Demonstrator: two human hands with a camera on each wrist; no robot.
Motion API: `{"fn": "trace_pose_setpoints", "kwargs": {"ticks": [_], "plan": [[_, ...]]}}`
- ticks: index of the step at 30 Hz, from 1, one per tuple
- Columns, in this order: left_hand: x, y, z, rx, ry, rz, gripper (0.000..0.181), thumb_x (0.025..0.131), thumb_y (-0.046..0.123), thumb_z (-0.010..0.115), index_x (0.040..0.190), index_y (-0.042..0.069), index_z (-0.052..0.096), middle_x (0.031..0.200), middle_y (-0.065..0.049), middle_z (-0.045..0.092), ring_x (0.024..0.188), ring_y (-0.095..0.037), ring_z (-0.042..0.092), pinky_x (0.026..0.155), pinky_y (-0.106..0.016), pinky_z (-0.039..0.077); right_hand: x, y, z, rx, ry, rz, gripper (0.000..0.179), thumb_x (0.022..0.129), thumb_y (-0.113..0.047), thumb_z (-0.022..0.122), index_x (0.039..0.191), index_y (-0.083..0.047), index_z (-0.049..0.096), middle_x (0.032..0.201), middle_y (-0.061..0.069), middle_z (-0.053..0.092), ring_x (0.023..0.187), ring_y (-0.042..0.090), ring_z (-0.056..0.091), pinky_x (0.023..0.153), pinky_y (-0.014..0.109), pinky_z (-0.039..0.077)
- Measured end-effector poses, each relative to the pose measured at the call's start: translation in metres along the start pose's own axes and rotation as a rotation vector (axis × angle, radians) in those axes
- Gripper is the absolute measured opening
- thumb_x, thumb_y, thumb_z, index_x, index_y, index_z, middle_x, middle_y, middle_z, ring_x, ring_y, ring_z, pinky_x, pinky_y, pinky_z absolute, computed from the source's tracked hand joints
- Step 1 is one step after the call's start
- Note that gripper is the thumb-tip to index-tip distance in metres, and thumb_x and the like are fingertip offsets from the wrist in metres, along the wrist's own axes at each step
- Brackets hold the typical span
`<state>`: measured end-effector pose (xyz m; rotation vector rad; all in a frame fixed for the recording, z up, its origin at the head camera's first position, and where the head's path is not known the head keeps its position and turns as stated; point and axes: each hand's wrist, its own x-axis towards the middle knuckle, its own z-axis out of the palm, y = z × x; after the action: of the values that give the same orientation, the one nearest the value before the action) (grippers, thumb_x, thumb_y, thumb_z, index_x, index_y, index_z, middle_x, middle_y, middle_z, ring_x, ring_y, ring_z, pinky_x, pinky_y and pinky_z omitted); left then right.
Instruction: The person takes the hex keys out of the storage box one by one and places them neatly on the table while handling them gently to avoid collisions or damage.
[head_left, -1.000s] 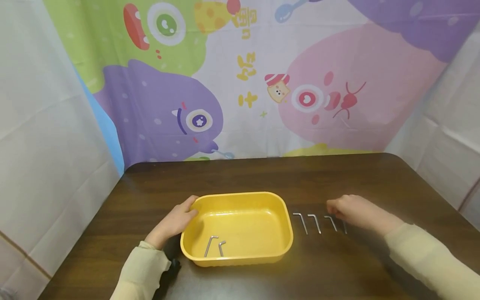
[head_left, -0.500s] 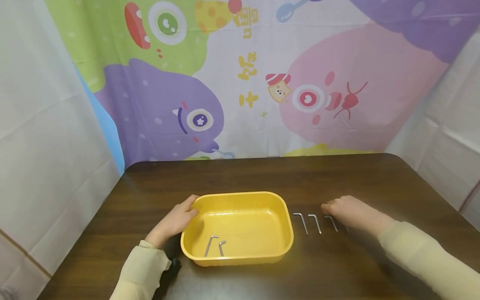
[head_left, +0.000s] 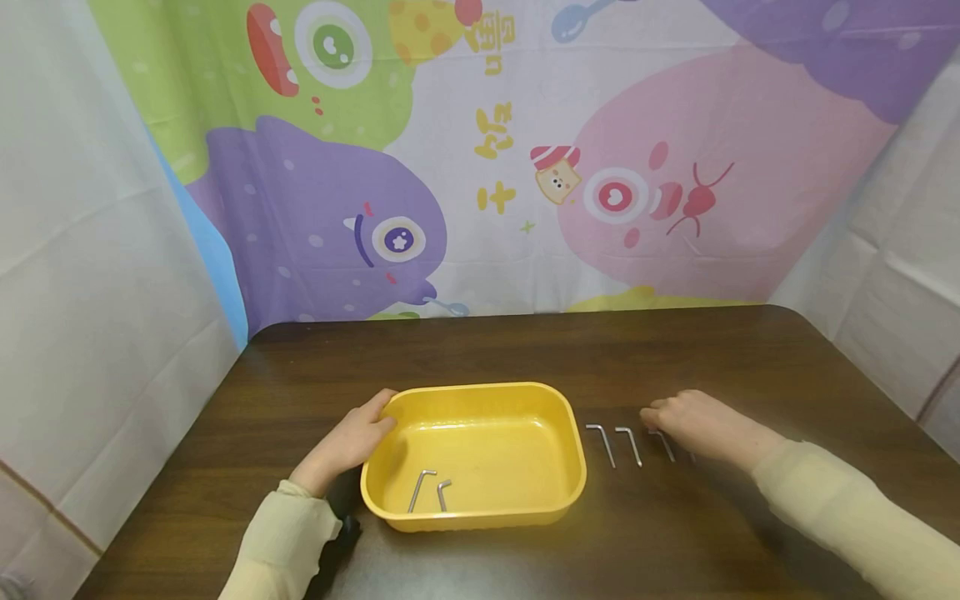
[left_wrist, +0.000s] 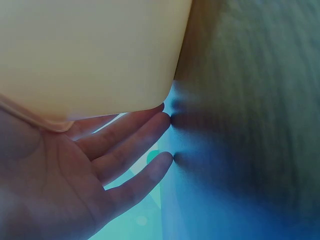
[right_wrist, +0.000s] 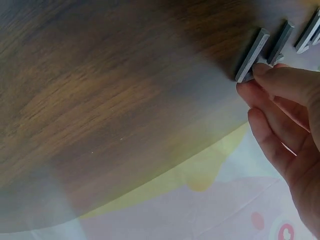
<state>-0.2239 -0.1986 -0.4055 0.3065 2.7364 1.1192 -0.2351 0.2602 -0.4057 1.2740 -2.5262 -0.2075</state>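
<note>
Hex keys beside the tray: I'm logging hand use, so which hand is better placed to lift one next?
Probably the right hand: its fingertips are at the outermost hex key, while the left hand holds the yellow tray on the side away from the keys.

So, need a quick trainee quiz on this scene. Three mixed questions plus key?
1. How many L-shaped silver metal hex keys lie inside the yellow rounded-rectangular tray?
2. True or false: the left hand touches the tray.
3. Where is the right hand relative to the tray, from the person's viewpoint? (a) left (b) right (c) inside it

Key: 1: two; 2: true; 3: b.
</note>
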Motion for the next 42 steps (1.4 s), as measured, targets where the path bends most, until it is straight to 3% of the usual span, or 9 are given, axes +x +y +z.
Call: {"fn": "trace_pose_setpoints", "kwargs": {"ticks": [11, 22, 30, 42], "plan": [[0.001, 0.0, 0.0, 0.006, 0.003, -0.009, 0.035, 0.091, 0.012, 0.039, 0.126, 0.007, 0.042, 0.109, -0.016, 0.058, 0.073, -0.017, 0.056, 0.061, -0.028, 0.046, -0.002, 0.001, -0.003, 0.081, 0.005, 0.085, 0.028, 0.065, 0.005, 0.066, 0.067, -0.018, 0.05, 0.062, -0.01, 0.051, 0.051, 0.008, 0.049, 0.048, 0.026, 0.041], [0.0, 0.001, 0.0, 0.011, 0.0, -0.006, 0.035, 0.092, 0.012, 0.04, 0.126, 0.007, 0.042, 0.11, -0.016, 0.057, 0.075, -0.017, 0.057, 0.063, -0.028, 0.047, 0.004, 0.003, -0.008, 0.076, 0.045, 0.07, 0.023, 0.067, -0.008, 0.071, 0.067, -0.019, 0.05, 0.062, -0.012, 0.052, 0.053, 0.01, 0.05, 0.05, 0.029, 0.04], [0.0, 0.001, -0.001, 0.011, -0.001, -0.006, 0.035, 0.092, 0.012, 0.039, 0.126, 0.008, 0.042, 0.111, -0.016, 0.057, 0.072, -0.017, 0.057, 0.061, -0.028, 0.046, 0.02, -0.005, -0.02, 0.101, 0.073, 0.062, 0.021, 0.073, -0.011, 0.068, 0.067, -0.019, 0.049, 0.062, -0.013, 0.05, 0.05, 0.007, 0.044, 0.05, 0.028, 0.038], [0.0, 0.001, 0.0, 0.012, 0.004, -0.011, 0.035, 0.092, 0.013, 0.04, 0.126, 0.008, 0.042, 0.111, -0.016, 0.058, 0.075, -0.017, 0.057, 0.064, -0.027, 0.046, 0.051, -0.021, -0.041, 0.053, 0.145, 0.057, 0.013, 0.075, -0.016, 0.067, 0.071, -0.02, 0.055, 0.067, -0.012, 0.055, 0.058, 0.006, 0.051, 0.057, 0.027, 0.037]]}}
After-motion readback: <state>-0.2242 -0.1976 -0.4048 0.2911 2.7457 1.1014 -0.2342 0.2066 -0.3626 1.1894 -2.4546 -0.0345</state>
